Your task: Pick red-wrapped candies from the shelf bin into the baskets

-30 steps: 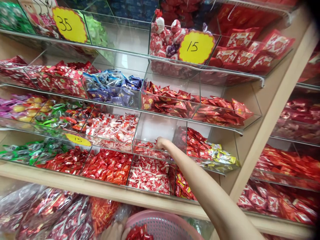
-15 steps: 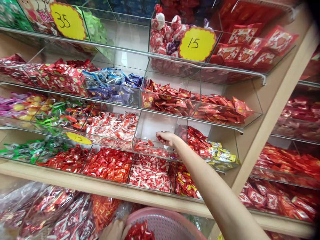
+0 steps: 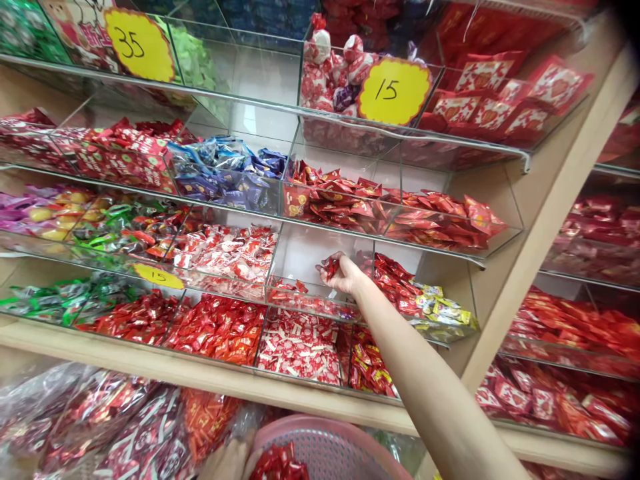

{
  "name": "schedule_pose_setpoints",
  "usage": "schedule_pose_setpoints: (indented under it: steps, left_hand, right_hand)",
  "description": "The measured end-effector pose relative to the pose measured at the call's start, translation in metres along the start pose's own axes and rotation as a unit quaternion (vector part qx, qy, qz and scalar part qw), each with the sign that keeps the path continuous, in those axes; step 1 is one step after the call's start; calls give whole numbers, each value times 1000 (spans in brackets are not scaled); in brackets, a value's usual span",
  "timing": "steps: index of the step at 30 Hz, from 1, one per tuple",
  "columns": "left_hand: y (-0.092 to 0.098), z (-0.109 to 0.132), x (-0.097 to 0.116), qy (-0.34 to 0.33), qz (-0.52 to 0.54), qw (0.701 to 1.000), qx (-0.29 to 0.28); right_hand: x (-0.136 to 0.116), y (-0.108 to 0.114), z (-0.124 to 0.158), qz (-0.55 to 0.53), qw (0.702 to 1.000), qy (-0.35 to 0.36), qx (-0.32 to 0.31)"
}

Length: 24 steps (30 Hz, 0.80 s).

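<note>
My right hand (image 3: 340, 272) is inside a clear bin on the lower middle shelf, palm turned up and fingers curled around red-wrapped candies (image 3: 331, 267). Below it, more red-wrapped candies (image 3: 290, 287) lie along the front of that bin. At the bottom edge, my left hand (image 3: 227, 459) grips the left side of a pink plastic basket (image 3: 345, 443); its fingers are partly out of view. A heap of red-wrapped candies (image 3: 280, 463) sits in the basket.
Clear dividers and a low front panel (image 3: 315, 303) bound the bin. Neighbouring bins hold white-and-red candies (image 3: 225, 253) and yellow packets (image 3: 447, 310). A wooden upright (image 3: 545, 247) stands at right. Bagged candies (image 3: 145, 433) lie at lower left, and yellow price tags (image 3: 395, 91) hang above.
My right hand has turned and loosened its curl, so the red candies in the palm now show. It has shifted slightly right. My left hand and the basket have barely moved.
</note>
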<state>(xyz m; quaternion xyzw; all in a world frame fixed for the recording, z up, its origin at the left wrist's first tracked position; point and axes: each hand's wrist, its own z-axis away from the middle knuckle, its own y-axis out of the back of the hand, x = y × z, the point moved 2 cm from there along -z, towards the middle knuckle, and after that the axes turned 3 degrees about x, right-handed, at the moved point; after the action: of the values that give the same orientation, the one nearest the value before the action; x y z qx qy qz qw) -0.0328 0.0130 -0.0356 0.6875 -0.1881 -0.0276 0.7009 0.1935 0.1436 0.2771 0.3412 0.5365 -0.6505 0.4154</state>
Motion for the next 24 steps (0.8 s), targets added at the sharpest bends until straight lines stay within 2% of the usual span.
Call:
schedule_pose_setpoints:
  steps: [3,5,8,11,14,15,16,18,20,24]
  left_hand:
    - [3,0,2,2,-4,1000,-10]
    - [3,0,3,4,-2,1000,-15]
    - [2,0,2,4,2,1000,-13]
    - [0,0,0,2,4,1000,-9]
    - [-2,0,0,4,-10,1000,-13]
    - [-3,0,0,6,-17,1000,-16]
    - [-3,0,0,7,-24,999,-21]
    - [-3,0,1,9,-33,999,-28]
    - [-3,0,2,10,-33,999,-28]
    - [1,1,4,14,-22,999,-26]
  right_hand:
    - [0,-1,2,76,997,10,-13]
    - [2,0,1,202,977,60,17]
    - [6,4,-4,371,915,135,89]
    - [13,8,-10,489,847,157,134]
    - [20,9,-15,660,730,132,117]
    - [22,9,-15,696,700,123,101]
    - [23,8,-15,715,683,121,86]
    - [24,7,-14,732,663,144,68]
    - [25,4,-11,731,658,173,58]
    - [26,0,-7,694,692,196,40]
